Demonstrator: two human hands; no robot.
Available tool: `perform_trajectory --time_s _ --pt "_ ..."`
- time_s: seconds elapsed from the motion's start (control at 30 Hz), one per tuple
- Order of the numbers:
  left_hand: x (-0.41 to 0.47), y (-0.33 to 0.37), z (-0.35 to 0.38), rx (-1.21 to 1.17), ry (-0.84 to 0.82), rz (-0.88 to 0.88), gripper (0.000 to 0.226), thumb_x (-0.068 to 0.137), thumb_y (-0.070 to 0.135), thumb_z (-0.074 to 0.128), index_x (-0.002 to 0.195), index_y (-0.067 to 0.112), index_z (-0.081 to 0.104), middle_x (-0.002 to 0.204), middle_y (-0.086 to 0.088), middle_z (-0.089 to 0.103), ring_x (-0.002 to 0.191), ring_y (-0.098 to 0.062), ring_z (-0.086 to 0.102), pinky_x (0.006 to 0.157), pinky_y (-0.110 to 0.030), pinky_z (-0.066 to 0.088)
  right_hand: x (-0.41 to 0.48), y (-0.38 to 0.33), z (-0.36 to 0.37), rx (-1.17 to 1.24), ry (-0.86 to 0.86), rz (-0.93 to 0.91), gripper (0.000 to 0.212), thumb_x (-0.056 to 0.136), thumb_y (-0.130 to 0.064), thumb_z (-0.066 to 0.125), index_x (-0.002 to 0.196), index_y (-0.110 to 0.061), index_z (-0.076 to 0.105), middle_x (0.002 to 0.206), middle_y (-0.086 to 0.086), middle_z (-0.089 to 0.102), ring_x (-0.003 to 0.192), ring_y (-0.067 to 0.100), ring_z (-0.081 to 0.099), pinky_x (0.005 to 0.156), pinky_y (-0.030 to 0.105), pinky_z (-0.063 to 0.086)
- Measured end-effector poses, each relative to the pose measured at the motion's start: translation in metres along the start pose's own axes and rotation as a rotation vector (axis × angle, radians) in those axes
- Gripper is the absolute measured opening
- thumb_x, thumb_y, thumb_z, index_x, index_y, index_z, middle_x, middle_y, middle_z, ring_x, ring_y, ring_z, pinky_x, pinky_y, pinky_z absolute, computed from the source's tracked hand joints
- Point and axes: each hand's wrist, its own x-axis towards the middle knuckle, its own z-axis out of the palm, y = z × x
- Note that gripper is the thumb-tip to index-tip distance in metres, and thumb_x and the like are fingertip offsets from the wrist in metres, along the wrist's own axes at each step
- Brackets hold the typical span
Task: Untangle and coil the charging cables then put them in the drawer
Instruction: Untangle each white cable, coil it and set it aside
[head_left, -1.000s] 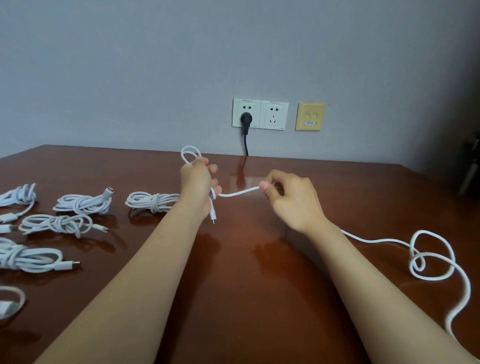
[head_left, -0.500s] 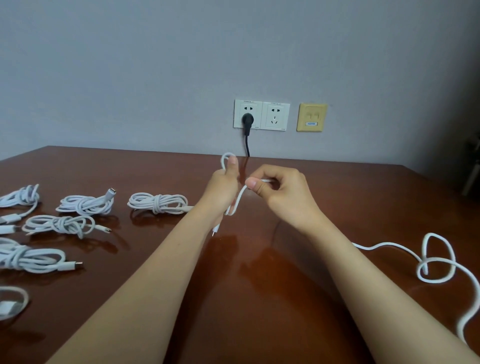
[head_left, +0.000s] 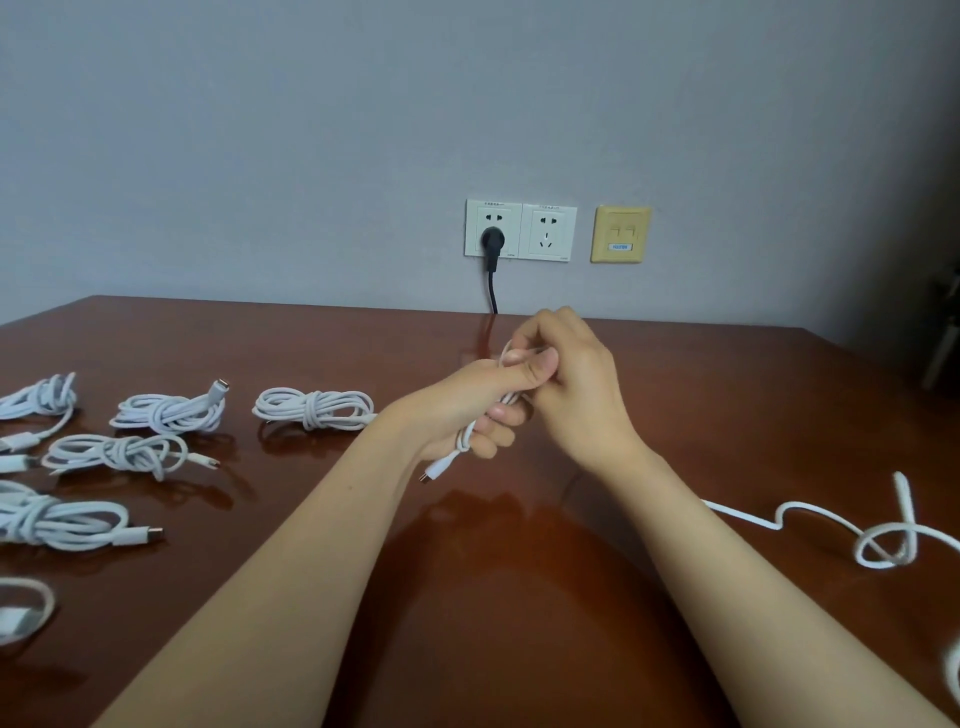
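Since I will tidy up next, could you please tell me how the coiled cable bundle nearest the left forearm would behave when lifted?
The bundle is probably floppy and light: thin loops lie flat on the table. Its middle wrap should keep them together, though its loose end may dangle.

Nothing legible. Tiny print along the top of the white wall socket (head_left: 493, 227) is too small to read. The blue sticker (head_left: 621, 247) on the yellow wall plate (head_left: 621, 223) is blurred.

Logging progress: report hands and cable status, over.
Left hand grips white cable; right hand pinches it alongside. Tail trails loose, looped, on table at right. Coiled cables apart at left, nothing blocking.
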Motion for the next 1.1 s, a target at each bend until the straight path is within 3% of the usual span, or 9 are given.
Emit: perform_trajectory --time_s 0.13,0.3,0.47,0.53,0.6,0.73,0.87,1.0,1.1 --pt "0.004 -0.002 -0.002 0.066 0.035 0.012 0.042 0.087 0.051 0.041 0.065 0.017 0.032 0.039 0.008 0.025 0.032 -0.001 0.018 0.033 -0.011 0.013 0.001 0.006 0.001 0.072 -0.009 0.032 0.026 0.081 -0.003 0.057 0.071 -0.026 0.051 0.088 -0.005 0.044 0.077 0.002 0.048 0.068 0.012 0.040" --pt "0.005 -0.008 -0.006 0.120 0.033 0.014 0.038 0.094 0.045 0.037 0.074 0.013 0.042 0.037 0.007 0.027 0.032 -0.004 0.018 0.033 -0.013 0.016 0.005 0.013 0.001 0.135 0.090 0.118 0.026 0.094 -0.004 0.046 0.076 -0.022 0.052 0.086 -0.004 0.047 0.064 -0.002 0.049 0.063 0.007 0.036" --pt "0.008 -0.006 -0.003 0.053 0.153 0.106 0.037 0.098 0.040 0.037 0.076 0.011 0.045 0.035 0.004 0.032 0.030 -0.010 0.030 0.037 -0.017 0.029 0.007 0.035 -0.005 0.097 0.155 0.308 0.024 0.098 -0.016 0.042 0.077 -0.023 0.052 0.057 -0.009 0.052 0.053 0.001 0.047 0.064 0.025 0.037" --pt "0.009 -0.004 -0.006 -0.004 0.246 0.148 0.037 0.098 0.039 0.037 0.076 0.011 0.045 0.033 0.005 0.033 0.029 -0.011 0.039 0.037 -0.018 0.035 0.004 0.037 -0.003 0.074 0.114 0.339 0.028 0.099 -0.021 0.039 0.073 -0.026 0.049 0.053 -0.006 0.054 0.059 0.007 0.049 0.067 0.029 0.039" --pt "0.009 -0.004 -0.011 -0.073 0.345 0.177 0.037 0.098 0.040 0.038 0.074 0.012 0.045 0.033 0.006 0.033 0.027 -0.009 0.034 0.034 -0.014 0.030 0.003 0.036 -0.001 0.059 0.058 0.350 0.027 0.099 -0.025 0.038 0.075 -0.025 0.051 0.051 -0.007 0.055 0.066 0.015 0.051 0.071 0.033 0.041" --pt "0.012 -0.003 -0.017 -0.174 0.530 0.217 0.035 0.098 0.037 0.041 0.074 0.012 0.045 0.031 0.008 0.032 0.026 -0.006 0.026 0.032 -0.011 0.023 0.001 0.031 0.004 -0.009 -0.060 0.344 0.025 0.097 -0.027 0.042 0.074 -0.027 0.053 0.059 -0.006 0.054 0.072 0.020 0.052 0.073 0.034 0.042" --pt "0.017 -0.007 -0.020 -0.086 0.662 0.246 0.034 0.098 0.034 0.042 0.072 0.014 0.048 0.029 0.009 0.034 0.025 -0.005 0.029 0.031 -0.011 0.026 -0.001 0.015 0.008 -0.111 -0.179 0.234 0.025 0.099 -0.028 0.039 0.076 -0.027 0.049 0.065 -0.003 0.051 0.072 0.027 0.051 0.071 0.035 0.042" --pt "0.020 -0.009 -0.017 0.025 0.667 0.258 0.033 0.099 0.032 0.041 0.077 0.013 0.055 0.028 0.008 0.036 0.025 -0.004 0.033 0.032 -0.011 0.030 -0.003 -0.001 0.013 -0.217 -0.210 0.134 0.026 0.099 -0.026 0.034 0.091 -0.010 0.053 0.082 0.013 0.059 0.080 0.036 0.052 0.066 0.036 0.037" --pt "0.021 -0.009 -0.012 0.075 0.632 0.247 0.031 0.099 0.031 0.042 0.089 0.009 0.062 0.028 0.009 0.037 0.027 -0.002 0.035 0.032 -0.011 0.031 -0.002 -0.005 0.012 -0.223 -0.211 0.115 0.027 0.099 -0.024 0.033 0.090 -0.008 0.053 0.089 0.018 0.063 0.080 0.037 0.052 0.065 0.036 0.035"
